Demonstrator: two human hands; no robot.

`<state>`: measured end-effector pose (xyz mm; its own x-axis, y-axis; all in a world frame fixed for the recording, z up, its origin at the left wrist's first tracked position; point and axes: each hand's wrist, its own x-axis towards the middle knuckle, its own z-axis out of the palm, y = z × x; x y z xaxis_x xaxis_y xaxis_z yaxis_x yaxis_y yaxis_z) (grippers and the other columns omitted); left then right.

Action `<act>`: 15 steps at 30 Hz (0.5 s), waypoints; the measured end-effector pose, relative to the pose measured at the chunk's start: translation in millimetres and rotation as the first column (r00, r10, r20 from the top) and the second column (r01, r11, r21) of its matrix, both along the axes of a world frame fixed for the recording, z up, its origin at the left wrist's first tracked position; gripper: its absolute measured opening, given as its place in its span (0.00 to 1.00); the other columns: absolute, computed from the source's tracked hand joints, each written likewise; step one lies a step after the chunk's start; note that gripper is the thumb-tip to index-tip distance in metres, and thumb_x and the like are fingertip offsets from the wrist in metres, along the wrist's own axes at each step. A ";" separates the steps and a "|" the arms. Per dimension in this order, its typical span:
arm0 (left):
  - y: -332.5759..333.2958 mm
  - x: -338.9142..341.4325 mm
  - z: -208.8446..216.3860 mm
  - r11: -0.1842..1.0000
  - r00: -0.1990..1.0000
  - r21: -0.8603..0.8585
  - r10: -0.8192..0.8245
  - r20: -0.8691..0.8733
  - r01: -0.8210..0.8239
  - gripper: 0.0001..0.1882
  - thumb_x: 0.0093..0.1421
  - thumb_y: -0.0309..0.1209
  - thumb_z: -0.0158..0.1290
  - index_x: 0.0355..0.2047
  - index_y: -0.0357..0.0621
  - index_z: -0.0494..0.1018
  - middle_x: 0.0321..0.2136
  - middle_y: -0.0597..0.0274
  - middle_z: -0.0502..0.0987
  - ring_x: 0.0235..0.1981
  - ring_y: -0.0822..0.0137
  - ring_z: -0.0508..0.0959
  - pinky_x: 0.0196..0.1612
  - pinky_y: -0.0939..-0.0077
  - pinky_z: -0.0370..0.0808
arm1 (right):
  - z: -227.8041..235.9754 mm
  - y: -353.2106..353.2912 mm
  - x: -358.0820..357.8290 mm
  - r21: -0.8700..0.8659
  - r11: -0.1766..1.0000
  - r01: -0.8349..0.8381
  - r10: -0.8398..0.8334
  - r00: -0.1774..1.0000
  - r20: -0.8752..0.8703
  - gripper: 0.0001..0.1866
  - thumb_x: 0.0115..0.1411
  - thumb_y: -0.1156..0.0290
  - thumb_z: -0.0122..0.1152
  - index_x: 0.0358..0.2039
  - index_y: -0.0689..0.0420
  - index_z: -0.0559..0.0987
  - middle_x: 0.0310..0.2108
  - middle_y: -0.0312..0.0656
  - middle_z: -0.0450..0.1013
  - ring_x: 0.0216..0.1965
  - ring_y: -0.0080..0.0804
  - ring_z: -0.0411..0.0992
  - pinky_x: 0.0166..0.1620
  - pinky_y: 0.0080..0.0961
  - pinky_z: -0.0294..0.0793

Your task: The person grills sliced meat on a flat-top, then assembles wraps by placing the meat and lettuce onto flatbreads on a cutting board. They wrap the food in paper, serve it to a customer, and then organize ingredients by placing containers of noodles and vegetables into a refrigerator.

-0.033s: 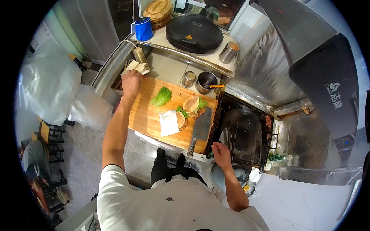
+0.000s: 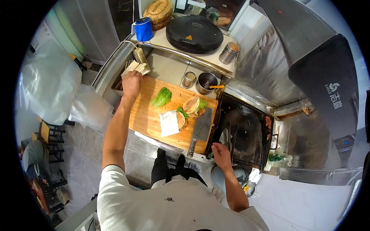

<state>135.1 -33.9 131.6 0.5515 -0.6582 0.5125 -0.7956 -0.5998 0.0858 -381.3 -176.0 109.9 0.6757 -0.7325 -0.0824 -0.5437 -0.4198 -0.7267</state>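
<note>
My left hand [image 2: 132, 83] reaches to the far left corner of the wooden cutting board [image 2: 144, 115], fingers closed on the near edge of a stack of white paper bags [image 2: 135, 67]. Over the griddle's near left corner hovers my right hand [image 2: 221, 154], loosely curled, with nothing visible in it. On the board lie a lettuce leaf [image 2: 161, 97], a filled flatbread [image 2: 181, 119] partly inside a white paper bag [image 2: 169, 124], and another filled flatbread [image 2: 191, 104] with lettuce. A cleaver [image 2: 202, 125] rests at the board's right side, its handle toward me.
The dark griddle [image 2: 246, 133] adjoins the board on the right. Behind the board stand a shaker tin [image 2: 189, 79] and a metal pot [image 2: 205, 82] with an orange-handled utensil. A shelf above carries a black round electric pan [image 2: 194, 33], a blue device [image 2: 143, 29] and a metal canister [image 2: 229, 52].
</note>
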 end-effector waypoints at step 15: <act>-19.7 -186.0 95.5 0.605 0.639 -0.257 -0.766 0.074 0.754 0.09 0.47 0.23 0.56 0.32 0.40 0.76 0.40 0.53 0.79 0.44 0.57 0.78 0.46 0.61 0.75 | 38.7 -5.0 39.2 0.916 0.378 -0.136 -0.418 0.857 0.300 0.21 0.72 0.58 0.53 0.52 0.64 0.77 0.47 0.43 0.79 0.44 0.35 0.79 0.50 0.31 0.78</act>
<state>-50.9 -53.6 227.1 -0.0659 -0.7077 0.7034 -0.9476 0.2653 0.1781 -342.1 -181.0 148.6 0.7197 -0.4917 -0.4902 -0.0484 0.6688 -0.7418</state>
